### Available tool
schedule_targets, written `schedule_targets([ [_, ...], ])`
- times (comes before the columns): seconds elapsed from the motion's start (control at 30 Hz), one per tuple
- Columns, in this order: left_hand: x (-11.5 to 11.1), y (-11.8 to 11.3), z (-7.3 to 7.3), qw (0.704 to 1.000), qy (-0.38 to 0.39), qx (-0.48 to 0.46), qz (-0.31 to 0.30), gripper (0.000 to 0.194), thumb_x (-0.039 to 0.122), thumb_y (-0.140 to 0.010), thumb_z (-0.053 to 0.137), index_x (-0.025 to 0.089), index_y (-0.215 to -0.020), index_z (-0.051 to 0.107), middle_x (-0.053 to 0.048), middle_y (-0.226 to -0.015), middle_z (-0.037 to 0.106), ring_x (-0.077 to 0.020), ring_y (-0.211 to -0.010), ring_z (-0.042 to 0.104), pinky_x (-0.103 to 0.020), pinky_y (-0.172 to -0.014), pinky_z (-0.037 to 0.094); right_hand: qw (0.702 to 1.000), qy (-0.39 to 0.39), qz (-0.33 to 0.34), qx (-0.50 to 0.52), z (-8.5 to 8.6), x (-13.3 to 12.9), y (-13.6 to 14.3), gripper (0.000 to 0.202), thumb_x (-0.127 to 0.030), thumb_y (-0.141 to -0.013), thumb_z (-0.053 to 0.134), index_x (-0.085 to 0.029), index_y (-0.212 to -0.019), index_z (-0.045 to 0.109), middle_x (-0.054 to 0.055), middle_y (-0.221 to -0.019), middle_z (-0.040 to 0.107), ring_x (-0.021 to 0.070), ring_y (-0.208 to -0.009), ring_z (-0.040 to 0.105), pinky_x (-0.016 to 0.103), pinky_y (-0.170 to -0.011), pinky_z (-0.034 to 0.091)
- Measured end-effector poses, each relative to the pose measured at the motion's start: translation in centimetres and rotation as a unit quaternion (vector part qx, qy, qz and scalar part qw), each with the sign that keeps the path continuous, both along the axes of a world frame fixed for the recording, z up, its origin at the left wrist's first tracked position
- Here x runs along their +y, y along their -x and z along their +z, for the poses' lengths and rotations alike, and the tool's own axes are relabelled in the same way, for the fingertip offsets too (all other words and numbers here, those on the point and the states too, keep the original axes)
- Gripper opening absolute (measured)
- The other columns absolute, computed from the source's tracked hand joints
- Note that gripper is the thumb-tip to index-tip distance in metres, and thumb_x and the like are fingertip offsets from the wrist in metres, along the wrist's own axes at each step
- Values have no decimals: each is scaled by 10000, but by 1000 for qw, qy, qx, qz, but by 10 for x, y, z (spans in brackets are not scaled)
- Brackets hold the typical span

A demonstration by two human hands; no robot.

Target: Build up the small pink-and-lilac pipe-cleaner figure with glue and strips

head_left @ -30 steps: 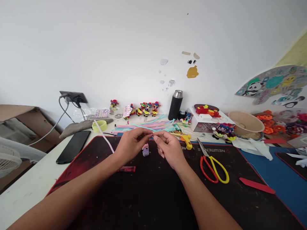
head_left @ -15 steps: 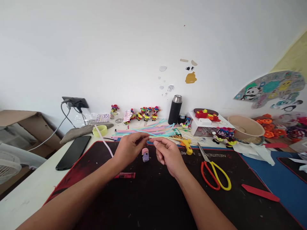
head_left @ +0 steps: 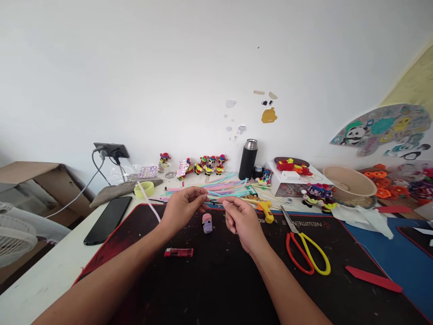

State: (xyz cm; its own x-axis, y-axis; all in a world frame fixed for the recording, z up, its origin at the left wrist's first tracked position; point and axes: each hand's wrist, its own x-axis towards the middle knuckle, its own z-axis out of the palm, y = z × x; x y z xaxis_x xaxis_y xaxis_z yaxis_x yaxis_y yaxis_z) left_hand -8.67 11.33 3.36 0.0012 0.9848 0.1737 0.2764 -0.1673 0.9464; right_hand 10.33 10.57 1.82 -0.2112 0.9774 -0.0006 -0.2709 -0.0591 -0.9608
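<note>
First-person view, looking fwd and down at a white worktop point(head_left: 50, 275) w/ a dark mat point(head_left: 206, 293); two bare hands are raised over the mat's far edge, approx. centre; L hand point(head_left: 184, 205) has thumb and index drawn close at the tips, R hand point(head_left: 241, 221) likewise, its other fingers curled; can't tell if either pinches anything, as the tips are too small to read; vs. 1 sec ago, when the tips almost met, there's now a clear gap betw. them; a small pink-and-purple fuzzy piece point(head_left: 207, 224) stands on the mat just below that gap, apart from both hands, and is now fully in view; the red lighter point(head_left: 178, 253), partly hidden by the L arm before, now shows whole, nearer the viewer; a pale lilac strip point(head_left: 149, 203) runs from by the yellow-green tape roll point(head_left: 144, 190) to behind the L hand; pastel stems point(head_left: 226, 184) lie beyond the hands; to the R, a yellow tool point(head_left: 266, 211), then scissors point(head_left: 301, 246) w/ red and yellow handles, same spot on the mat as before.
</note>
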Motion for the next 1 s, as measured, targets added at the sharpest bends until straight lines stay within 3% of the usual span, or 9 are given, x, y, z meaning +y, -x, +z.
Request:
schedule_targets([
  [0.37,-2,-4,2,997,26,-69,-33,426,522,-757,831,158,-933,696,-46,-725,767,-217,-682,768,-312,-630,643,1000,2,-3,-20,-2,-1,1,373,-480,-845,723,-143,-1006,730,-104,-474,446,58,-353,346,198,-369,219],
  [0.63,-4,-4,2,996,22,-68,-61,356,472,-766,824,172,-891,680,-26,-726,757,-196,-683,762,-299,-653,645,1000,-3,-1,-31,-3,-1,1,386,-494,-845,723,-146,-1011,735,-99,-475,457,61,-354,345,203,-370,219],
  [1.0,-4,-6,5,990,53,-105,-76,421,503,-746,865,148,-905,704,-36,-725,758,-187,-662,744,-303,-647,643,1000,-7,2,-25,-2,0,1,360,-472,-851,719,-147,-1005,729,-101,-476,460,64,-357,344,208,-370,221],
])
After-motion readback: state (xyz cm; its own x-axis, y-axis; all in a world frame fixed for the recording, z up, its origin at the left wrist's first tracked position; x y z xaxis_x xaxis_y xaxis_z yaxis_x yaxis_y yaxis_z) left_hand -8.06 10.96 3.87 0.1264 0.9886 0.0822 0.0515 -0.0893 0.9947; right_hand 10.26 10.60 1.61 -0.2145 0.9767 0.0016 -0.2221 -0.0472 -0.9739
